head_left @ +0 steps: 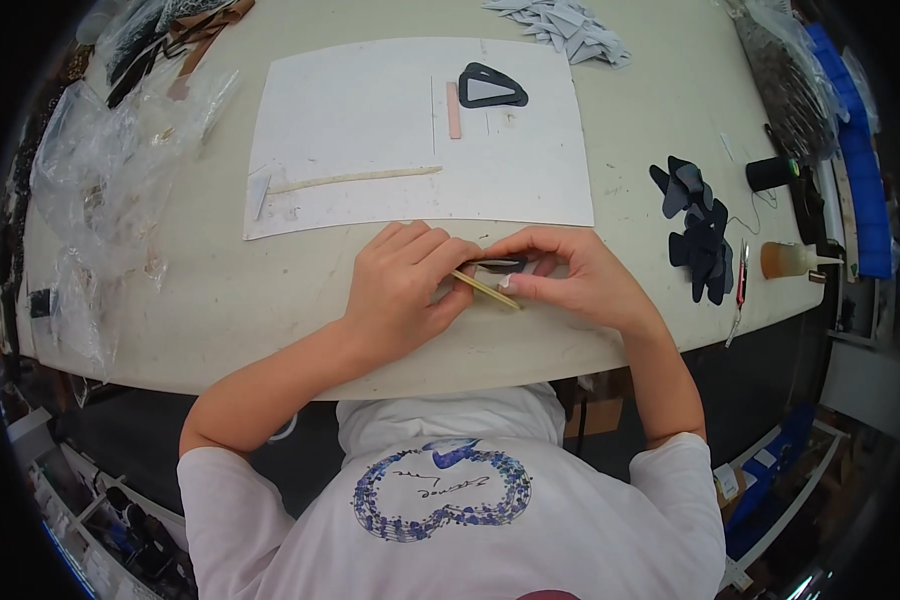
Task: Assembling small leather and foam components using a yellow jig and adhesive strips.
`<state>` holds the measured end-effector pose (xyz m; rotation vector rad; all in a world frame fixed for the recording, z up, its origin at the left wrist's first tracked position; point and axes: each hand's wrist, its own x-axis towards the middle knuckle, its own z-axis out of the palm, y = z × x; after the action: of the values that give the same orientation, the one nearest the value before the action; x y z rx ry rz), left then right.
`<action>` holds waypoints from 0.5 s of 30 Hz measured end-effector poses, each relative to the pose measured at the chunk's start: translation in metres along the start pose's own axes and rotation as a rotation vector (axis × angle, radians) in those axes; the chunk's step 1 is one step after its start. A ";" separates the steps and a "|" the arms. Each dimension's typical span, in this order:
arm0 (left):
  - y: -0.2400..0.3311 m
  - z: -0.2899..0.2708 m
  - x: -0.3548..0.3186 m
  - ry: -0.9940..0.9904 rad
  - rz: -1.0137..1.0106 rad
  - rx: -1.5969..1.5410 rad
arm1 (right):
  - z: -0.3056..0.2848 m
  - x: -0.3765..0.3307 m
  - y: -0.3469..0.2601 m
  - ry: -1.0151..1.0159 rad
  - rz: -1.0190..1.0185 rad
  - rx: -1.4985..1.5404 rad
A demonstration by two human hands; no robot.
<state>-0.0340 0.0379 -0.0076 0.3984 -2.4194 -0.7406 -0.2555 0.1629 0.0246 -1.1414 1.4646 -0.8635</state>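
sheet (370, 130) behind hands | cut pieces (700, 235) right | bags (100, 170) left

bright, even overhead light is washing the pale table (270, 300) and white sheet (370, 120), casting only soft shadows. fisheye distortion is bending the table's edges, and a dark vignette is swallowing blurred left and right corners.

dark piece (498, 264) mostly hidden by fingers, stick (486, 290) partly covered by left hand (402, 290)
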 end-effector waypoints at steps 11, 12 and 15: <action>0.006 -0.058 -0.031 -0.415 0.128 0.100 | -0.014 0.010 0.017 0.069 0.113 0.336; 0.010 -0.065 -0.028 -0.482 0.082 0.080 | -0.018 0.011 0.016 0.023 0.108 0.329; 0.009 -0.070 -0.015 -0.456 0.048 -0.024 | -0.023 0.017 0.013 -0.061 0.098 0.300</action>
<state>0.0190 0.0226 0.0387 0.1713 -2.8260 -0.9187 -0.2804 0.1493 0.0117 -0.8590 1.2797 -0.9354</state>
